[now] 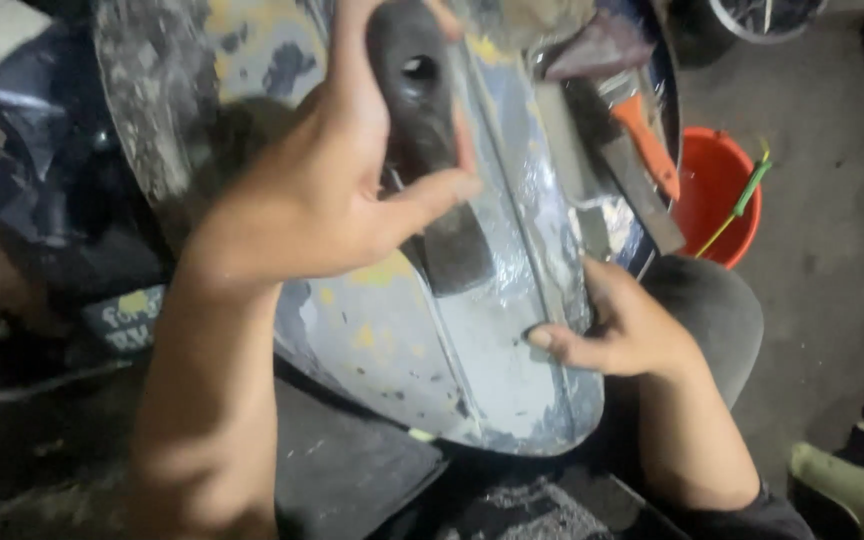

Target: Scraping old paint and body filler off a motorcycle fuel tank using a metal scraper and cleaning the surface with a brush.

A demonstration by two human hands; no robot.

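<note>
Presently catalogued, head view:

Item 1. Curved body panel (452, 340), likely a vehicle fender or cowl, grey-blue with yellow filler patches and sanded bare spots. It rests across the person's lap, its long axis running from the upper middle of the frame down to a rounded tip at lower centre, with a raised ridge along that axis. It lies directly under both hands.

Item 2. Left hand (322, 200). Raised above the upper half of the panel, fingers curled and thumb closed around a dark sanding block (420, 90) with a hole near its top. The block's long axis roughly follows the panel's ridge, and its lower end sits on or just above the surface; contact cannot be told for certain. This hand is the nearer to the panel's middle.

Item 3. Right hand (617, 330). Lower right, clamped on the panel's right edge, thumb pressed flat on the painted face, fingers wrapped under and out of sight.

Item 4. Putty knife with orange handle (647, 145), lying on the panel's upper right, apart from both hands.

Item 5. Red bucket (717, 195) on the floor beyond the right edge, a green stick in it.

Item 6. Pale green boot (852, 490), lower right corner.
</note>
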